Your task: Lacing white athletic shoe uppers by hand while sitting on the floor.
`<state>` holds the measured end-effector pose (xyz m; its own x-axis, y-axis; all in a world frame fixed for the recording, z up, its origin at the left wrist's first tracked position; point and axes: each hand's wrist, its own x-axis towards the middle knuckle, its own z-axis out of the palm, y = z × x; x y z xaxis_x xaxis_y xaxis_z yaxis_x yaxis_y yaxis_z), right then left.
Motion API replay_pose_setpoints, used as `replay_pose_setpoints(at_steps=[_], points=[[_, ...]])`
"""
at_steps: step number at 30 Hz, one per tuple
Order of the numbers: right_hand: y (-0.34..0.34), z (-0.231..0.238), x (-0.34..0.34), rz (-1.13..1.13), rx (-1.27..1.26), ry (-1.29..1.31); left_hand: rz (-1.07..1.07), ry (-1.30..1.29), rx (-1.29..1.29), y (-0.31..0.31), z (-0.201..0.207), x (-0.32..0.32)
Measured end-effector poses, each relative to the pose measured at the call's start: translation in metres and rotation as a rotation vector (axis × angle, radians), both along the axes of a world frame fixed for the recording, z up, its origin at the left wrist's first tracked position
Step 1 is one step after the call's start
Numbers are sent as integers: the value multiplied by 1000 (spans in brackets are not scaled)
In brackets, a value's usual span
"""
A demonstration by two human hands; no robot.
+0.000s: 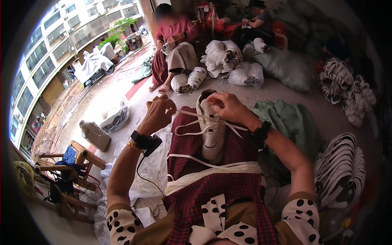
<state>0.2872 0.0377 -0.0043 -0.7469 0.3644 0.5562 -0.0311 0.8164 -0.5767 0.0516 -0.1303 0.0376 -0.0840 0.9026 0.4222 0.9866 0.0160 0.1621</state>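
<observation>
A white shoe upper [213, 143] lies on my lap, toe toward me and dark-lined opening away. A flat white shoelace [188, 132] threads through its eyelets, with loops and ends spread to both sides. My left hand [160, 113], beside the shoe, pinches a stretch of lace running to the eyelets. Over the shoe's upper right side, my right hand [229, 108] is closed with fingertips together near the tongue; what they grip is hidden. A bundle of white laces [216, 173] crosses my red-and-black checked apron [188, 196].
Stacked white shoe uppers [341, 173] stand at my right, beside green cloth [281, 132]. At left are a bamboo stool [83, 157] and a bag [94, 134]. Ahead, a seated person [175, 45] handles a shoe upper; another person [261, 22] sits behind, near a large sack [283, 67].
</observation>
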Motion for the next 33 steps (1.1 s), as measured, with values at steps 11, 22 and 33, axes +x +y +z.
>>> replay_pose_setpoints(at_steps=[11,22,33], points=[[-24,14,2,96,-433,-9,-382,-365,98,23,7,23],[-15,-50,30,-48,-487,144,-398,-473,-144,94,-32,33],[-26,-40,21,-246,-111,5,-155,-361,-672,108,-27,27]])
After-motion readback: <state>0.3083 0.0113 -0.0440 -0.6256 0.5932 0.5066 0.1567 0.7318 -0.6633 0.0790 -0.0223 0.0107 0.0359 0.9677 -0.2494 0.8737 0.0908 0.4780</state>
